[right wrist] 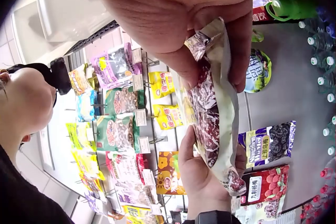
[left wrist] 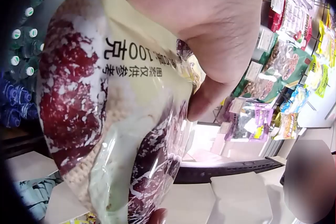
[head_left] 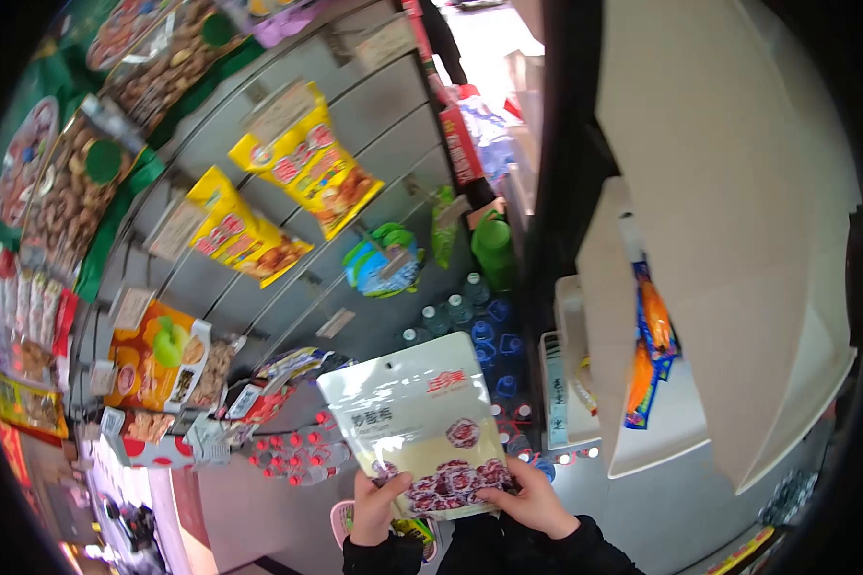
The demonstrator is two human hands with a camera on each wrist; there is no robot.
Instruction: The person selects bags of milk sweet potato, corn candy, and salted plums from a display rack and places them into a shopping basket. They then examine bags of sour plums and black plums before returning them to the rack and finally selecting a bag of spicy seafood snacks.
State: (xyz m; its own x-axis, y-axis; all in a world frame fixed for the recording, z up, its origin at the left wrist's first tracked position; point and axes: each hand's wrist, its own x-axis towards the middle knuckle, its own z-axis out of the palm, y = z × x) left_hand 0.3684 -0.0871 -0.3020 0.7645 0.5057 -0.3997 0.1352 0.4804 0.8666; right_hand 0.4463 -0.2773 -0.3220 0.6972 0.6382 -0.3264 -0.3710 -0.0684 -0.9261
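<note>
In the head view a pale snack pouch (head_left: 422, 422) with pictures of sugar-dusted dried plums is held upright by its lower corners. My left hand (head_left: 374, 506) grips the left corner, thumb on the front. At the right corner my right hand (head_left: 535, 498) pinches it the same way, fingers behind. The left wrist view shows the pouch (left wrist: 105, 119) close up, with the left hand (left wrist: 210, 29) around its edge. Seen edge-on in the right wrist view, the pouch (right wrist: 212, 113) sits between the right hand (right wrist: 189, 24) and the left hand (right wrist: 207, 182).
Yellow snack bags (head_left: 307, 163) hang on hooks of a slatted grey wall, with nut bags (head_left: 77, 192) at far left. Bottles with red caps (head_left: 297, 455) and blue-tinted bottles (head_left: 489, 345) stand below. White trays (head_left: 662, 431) are at the right. A pink basket (head_left: 338, 522) is under the hands.
</note>
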